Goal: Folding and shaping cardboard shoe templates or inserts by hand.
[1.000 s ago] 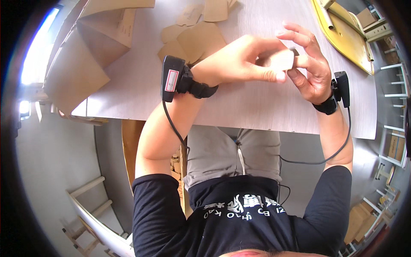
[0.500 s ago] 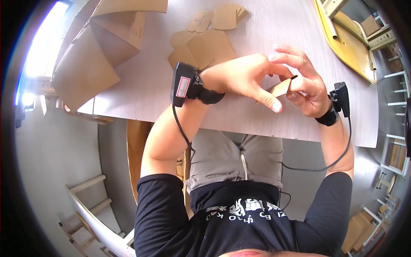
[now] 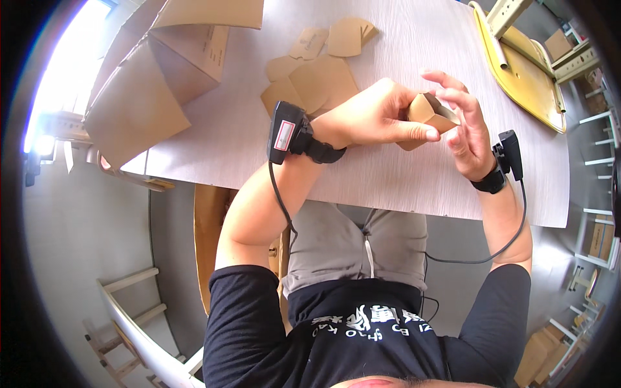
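My left hand (image 3: 381, 115) grips a small brown paper box (image 3: 429, 111) above the table, its thumb along the near side. The box is popped open, and its dark hollow end faces up and to the right. My right hand (image 3: 471, 132) is close beside the open end with fingers apart and curved. Its thumb is near a flap of the box; whether it touches I cannot tell. Flat brown paper pieces (image 3: 323, 81) lie in an overlapping pile beyond my left wrist.
A large open cardboard box (image 3: 136, 103) stands at the left of the pale wood-grain table (image 3: 388, 187). At the far right is a yellow-topped stool (image 3: 517, 84). Each wrist wears a black strapped device, with cables (image 3: 279, 200) hanging down.
The small box has gone from folded flat to opened out. My right hand has loosened and spread from it, while my left hand now holds it.
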A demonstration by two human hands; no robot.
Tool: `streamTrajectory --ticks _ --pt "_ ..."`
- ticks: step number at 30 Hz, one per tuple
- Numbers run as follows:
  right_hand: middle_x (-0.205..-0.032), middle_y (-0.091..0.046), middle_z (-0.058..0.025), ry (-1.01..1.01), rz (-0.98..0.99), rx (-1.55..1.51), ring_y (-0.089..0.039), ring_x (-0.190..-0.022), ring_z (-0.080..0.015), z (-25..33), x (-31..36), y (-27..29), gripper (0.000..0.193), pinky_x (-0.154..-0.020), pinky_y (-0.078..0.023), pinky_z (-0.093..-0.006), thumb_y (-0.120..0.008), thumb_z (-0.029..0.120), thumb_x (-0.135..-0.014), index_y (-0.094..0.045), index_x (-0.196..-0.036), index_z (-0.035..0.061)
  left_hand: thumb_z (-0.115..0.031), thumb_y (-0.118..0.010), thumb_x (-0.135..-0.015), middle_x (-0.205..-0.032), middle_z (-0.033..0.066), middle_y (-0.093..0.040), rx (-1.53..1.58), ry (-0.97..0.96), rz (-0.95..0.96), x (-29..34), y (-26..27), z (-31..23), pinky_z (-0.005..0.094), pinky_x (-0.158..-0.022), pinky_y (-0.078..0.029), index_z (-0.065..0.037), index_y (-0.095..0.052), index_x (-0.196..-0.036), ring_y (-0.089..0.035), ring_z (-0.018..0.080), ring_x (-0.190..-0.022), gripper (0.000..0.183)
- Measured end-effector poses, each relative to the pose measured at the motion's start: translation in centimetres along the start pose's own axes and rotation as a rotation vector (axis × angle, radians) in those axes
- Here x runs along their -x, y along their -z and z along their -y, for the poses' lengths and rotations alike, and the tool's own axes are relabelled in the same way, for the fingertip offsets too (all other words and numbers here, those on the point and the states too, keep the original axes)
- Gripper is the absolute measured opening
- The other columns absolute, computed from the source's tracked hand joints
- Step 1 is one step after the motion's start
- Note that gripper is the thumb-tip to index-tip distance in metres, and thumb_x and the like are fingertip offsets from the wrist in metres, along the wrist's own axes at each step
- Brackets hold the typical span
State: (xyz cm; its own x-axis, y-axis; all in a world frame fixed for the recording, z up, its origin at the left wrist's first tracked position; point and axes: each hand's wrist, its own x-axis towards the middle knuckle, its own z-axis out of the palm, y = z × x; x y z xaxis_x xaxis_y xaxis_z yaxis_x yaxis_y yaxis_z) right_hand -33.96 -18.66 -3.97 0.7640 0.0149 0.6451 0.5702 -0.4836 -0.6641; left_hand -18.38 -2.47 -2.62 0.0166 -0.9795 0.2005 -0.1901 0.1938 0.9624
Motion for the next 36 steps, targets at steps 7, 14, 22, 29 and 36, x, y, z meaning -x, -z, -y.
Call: streamTrajectory --ticks 7,14,22,29,36 --pt "-0.149 -0.046 -0.0139 -0.266 0.104 -0.175 -0.050 -0.131 -0.0247 0.3 0.8 0.3 0.080 -0.111 -0.038 -0.0397 -0.042 0.060 -0.104 -0.027 -0.158 0.0039 -0.027 -0.091 -0.080 -0.098 -0.0002 -0.071 0.092 -0.043 -0.074 -0.3 0.0 -0.1 0.0262 -0.076 -0.052 -0.003 -0.069 -0.119 -0.062 0.0077 -0.086 0.050" --pt "-0.148 -0.047 -0.0118 -0.322 0.079 -0.241 -0.053 -0.126 -0.0239 0.0 0.9 0.3 0.084 -0.110 -0.040 -0.0382 -0.036 0.064 -0.104 -0.024 -0.159 0.0028 -0.024 -0.092 -0.078 -0.101 0.0000 -0.071 0.049 -0.043 -0.067 -0.5 -0.2 0.2 0.0257 -0.081 -0.053 -0.003 -0.067 -0.123 -0.065 0.0090 -0.093 0.056" --pt "-0.146 -0.049 -0.0093 -0.466 -0.052 -0.528 -0.048 -0.135 -0.0202 -0.1 0.7 -0.3 0.086 -0.116 -0.032 -0.0348 -0.036 0.065 -0.104 -0.019 -0.161 0.0036 -0.020 -0.088 -0.083 -0.107 0.0029 -0.073 0.177 -0.060 -0.117 -0.7 -0.9 0.6 0.0261 -0.084 -0.054 -0.003 -0.065 -0.127 -0.066 0.0093 -0.095 0.052" --pt "-0.155 -0.041 -0.0104 -0.432 0.021 -0.648 -0.042 -0.141 -0.0205 -0.8 0.7 -0.1 0.091 -0.118 -0.030 -0.0377 -0.040 0.068 -0.102 -0.016 -0.162 0.0032 -0.022 -0.089 -0.082 -0.101 0.0009 -0.075 -0.081 -0.095 -0.145 -0.7 -0.8 0.1 0.0263 -0.084 -0.055 -0.003 -0.069 -0.122 -0.066 0.0073 -0.088 0.047" --pt "-0.155 -0.041 -0.0144 -0.450 0.070 -0.720 -0.041 -0.143 -0.0235 -0.2 0.4 0.3 0.103 -0.119 -0.029 -0.0395 -0.048 0.072 -0.096 -0.012 -0.163 0.0021 -0.026 -0.091 -0.078 -0.099 -0.0006 -0.073 -0.116 -0.068 -0.108 -0.6 -0.8 0.1 0.0261 -0.081 -0.055 -0.003 -0.071 -0.120 -0.065 0.0072 -0.086 0.052"
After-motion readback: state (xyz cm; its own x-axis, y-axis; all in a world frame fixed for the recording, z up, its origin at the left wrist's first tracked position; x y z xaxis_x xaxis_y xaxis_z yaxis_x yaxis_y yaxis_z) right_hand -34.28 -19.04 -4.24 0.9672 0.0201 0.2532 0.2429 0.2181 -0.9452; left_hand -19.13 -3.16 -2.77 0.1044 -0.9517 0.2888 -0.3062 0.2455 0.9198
